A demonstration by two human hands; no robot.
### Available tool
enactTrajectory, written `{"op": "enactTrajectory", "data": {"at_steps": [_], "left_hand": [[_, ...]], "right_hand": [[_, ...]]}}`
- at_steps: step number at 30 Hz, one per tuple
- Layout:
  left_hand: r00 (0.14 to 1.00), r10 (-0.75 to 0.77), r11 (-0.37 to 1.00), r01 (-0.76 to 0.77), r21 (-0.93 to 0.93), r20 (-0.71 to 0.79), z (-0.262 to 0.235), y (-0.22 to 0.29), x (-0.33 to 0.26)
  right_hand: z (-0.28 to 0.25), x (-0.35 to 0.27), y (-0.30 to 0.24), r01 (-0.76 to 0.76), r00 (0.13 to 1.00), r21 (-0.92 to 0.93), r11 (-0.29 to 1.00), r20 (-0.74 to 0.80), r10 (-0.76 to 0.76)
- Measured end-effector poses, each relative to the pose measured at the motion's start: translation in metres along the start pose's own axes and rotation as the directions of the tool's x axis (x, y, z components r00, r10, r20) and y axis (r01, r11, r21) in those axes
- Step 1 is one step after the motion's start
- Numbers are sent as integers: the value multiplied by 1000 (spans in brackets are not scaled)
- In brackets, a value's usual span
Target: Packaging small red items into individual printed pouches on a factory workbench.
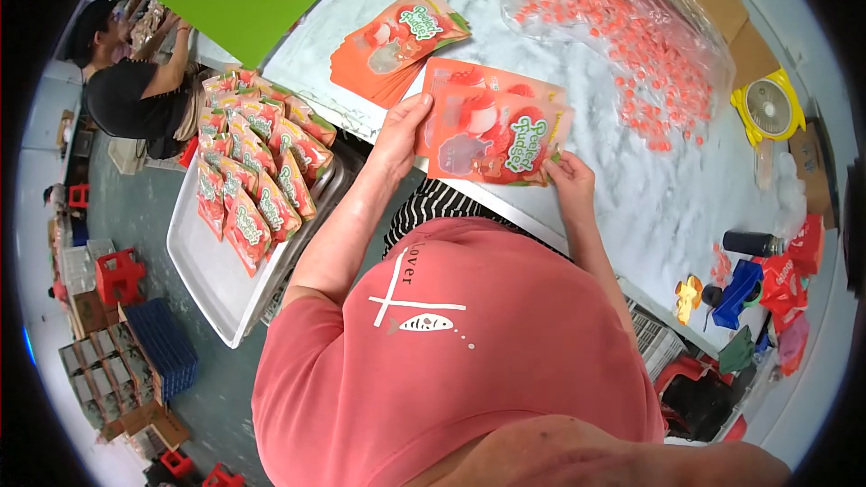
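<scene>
Head view: left hand, right hand pinched fruit-printed pouch at frame's one o'clock. Uneven pull likely risked creases.

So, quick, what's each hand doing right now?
Left hand: closed, holding a flat red candy pouch by its left edge.
Right hand: closed, holding the same pouch near its lower-right corner.

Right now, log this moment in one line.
left hand: holds red pouch's left edge | right hand: holds its right edge | left: tray, pouches | upper right: clear bag, red pieces
</scene>
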State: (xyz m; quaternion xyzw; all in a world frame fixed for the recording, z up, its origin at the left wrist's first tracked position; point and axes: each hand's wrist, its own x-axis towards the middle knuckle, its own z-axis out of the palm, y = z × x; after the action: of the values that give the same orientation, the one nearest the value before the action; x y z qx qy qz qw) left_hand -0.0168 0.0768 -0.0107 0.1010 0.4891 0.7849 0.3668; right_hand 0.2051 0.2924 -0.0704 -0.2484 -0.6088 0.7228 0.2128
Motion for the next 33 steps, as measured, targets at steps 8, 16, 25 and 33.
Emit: {"op": "enactTrajectory", "data": {"at_steps": [8, 16, 25, 33], "left_hand": [[885, 260, 965, -245, 90, -387, -45, 68, 88], [692, 474, 795, -71, 602, -544, -93, 51, 121], [675, 614, 429, 147, 891, -408, -100, 44, 106], [887, 414, 492, -408, 769, 206, 28, -11, 11]], "right_hand": [[-12, 1, -1, -21, 980, 363, 932, -179, 92], [-12, -3, -3, -15, 981, 340, 940, -175, 79], [-3, -3, -13, -80, 987, 196, 977, -123, 105], [26, 3, -28, -72, 997, -21, 997, -20, 71]]}}
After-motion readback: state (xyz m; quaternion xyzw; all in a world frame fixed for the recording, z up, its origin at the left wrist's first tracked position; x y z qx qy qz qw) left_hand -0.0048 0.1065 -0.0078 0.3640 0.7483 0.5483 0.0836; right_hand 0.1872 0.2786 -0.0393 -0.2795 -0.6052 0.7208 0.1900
